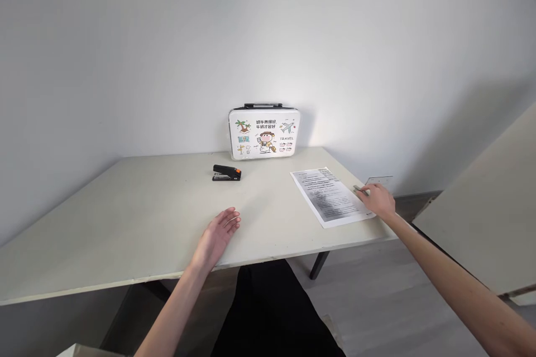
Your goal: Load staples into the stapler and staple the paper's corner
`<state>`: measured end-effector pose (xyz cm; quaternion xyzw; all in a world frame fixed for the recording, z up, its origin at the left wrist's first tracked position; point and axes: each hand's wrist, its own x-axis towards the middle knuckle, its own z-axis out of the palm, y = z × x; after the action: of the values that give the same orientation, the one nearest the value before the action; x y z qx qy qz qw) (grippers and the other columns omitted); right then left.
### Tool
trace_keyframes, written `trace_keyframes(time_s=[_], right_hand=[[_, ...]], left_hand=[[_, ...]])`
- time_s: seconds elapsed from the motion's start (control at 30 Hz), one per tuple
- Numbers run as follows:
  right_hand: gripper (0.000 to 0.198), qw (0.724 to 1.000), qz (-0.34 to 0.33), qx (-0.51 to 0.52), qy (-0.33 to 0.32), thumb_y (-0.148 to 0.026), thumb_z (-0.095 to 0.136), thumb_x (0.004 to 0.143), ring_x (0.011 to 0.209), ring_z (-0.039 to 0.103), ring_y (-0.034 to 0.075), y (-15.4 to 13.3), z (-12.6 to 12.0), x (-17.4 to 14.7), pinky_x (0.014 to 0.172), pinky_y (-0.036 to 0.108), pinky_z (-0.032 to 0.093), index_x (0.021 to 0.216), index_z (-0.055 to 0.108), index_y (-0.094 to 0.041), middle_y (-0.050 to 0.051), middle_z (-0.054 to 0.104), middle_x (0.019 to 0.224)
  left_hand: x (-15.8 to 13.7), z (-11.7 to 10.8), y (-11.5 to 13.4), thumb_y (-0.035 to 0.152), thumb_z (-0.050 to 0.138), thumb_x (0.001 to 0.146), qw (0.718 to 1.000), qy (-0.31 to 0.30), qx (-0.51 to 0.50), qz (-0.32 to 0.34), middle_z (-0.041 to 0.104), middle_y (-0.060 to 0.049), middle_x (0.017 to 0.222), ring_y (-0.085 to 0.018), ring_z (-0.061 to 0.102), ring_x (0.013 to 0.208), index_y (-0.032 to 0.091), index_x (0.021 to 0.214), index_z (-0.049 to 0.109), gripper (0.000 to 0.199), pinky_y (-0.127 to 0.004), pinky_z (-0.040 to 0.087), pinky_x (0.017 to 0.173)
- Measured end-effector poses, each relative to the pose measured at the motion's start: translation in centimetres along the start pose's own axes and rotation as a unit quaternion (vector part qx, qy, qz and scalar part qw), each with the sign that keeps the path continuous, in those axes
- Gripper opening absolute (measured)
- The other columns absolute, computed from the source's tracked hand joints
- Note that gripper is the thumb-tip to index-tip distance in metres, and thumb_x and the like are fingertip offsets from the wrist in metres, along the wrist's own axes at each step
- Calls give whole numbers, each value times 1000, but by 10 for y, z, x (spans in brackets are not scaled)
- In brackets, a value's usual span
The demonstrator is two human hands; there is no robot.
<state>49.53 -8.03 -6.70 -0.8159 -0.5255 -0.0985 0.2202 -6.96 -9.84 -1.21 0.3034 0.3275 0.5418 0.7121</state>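
My left hand (216,236) rests at the front of the table, palm turned inward, fingers stretched out and holding nothing. Beyond it lies a black stapler (226,173) with an orange patch at one end. At the table's right edge, my right hand (378,202) is closed on a small, flat grey-green object (359,190), too small to name and partly covered by the fingers. A printed sheet of paper (330,196) lies flat just left of that hand, with dark smudged print over much of it.
A white cartoon-printed case (263,133) with a black handle stands upright at the table's back, against the wall (176,56). The pale table (125,223) ends at a front edge near my legs. A large pale panel (486,217) stands to the right.
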Motion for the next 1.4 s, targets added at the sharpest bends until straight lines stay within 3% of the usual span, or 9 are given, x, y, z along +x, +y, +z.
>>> trace_keyframes(time_s=[0.07,0.17,0.27,0.33,0.47,0.63,0.97,1.17,1.4], right_hand=[[39,999,-2,32,16,-46,57,92,102,70,34,-7,-2,-4,83,43,53,111,74,-16,20,71,120],[37,989,-85,121,24,-47,54,96,110,69,32,-24,-9,-26,93,44,54,114,70,-18,17,72,121],[40,968,-176,177,-21,-52,51,100,121,66,32,-50,-15,-60,103,46,52,120,67,-22,14,71,128],[44,958,-198,200,-54,-55,47,104,132,61,32,-67,-17,-83,106,47,52,129,65,-23,14,67,139],[53,959,-186,205,-59,-58,42,106,149,46,33,-90,-20,-109,119,53,43,142,60,-23,14,54,157],[58,967,-162,192,-38,-58,38,107,153,40,34,-96,-21,-111,124,56,37,147,57,-20,14,50,161],[65,982,-110,154,-21,-61,31,108,156,36,34,-92,-6,-110,127,58,29,147,56,-15,18,49,162],[67,985,-96,144,10,-62,31,107,155,36,38,-87,-3,-108,124,61,32,145,58,-14,20,50,159],[67,991,-81,103,17,-61,32,105,153,38,40,-58,-5,-109,123,61,32,143,58,-13,24,49,159]], left_hand=[[0,0,0,27,73,92,1000,-7,0,7,76,-12,107,-21,71,96,12,106,80,22,-33,57,92],[1,0,-1,28,76,89,1000,-13,4,16,75,-12,106,-21,70,95,12,106,80,23,-33,57,91],[1,2,0,28,77,88,1000,-9,9,18,74,-11,104,-21,69,93,12,105,80,23,-33,57,91],[0,3,1,28,77,88,1000,-7,11,16,74,-10,103,-20,69,93,12,105,79,23,-32,57,91],[-1,5,3,27,77,89,1000,-5,12,15,73,-9,102,-18,68,91,13,103,79,20,-31,57,90],[-2,7,4,27,75,90,1000,-3,17,22,73,-8,100,-18,68,89,14,102,78,18,-32,56,91],[-4,9,5,28,76,88,999,-7,20,30,71,-7,98,-17,66,87,14,101,78,19,-30,55,88],[-4,9,5,27,77,88,999,-9,20,28,71,-7,98,-17,66,87,14,102,78,19,-30,56,88],[-9,-10,24,38,78,92,984,-43,161,55,74,-15,104,-26,69,98,12,106,78,30,-37,55,93]])
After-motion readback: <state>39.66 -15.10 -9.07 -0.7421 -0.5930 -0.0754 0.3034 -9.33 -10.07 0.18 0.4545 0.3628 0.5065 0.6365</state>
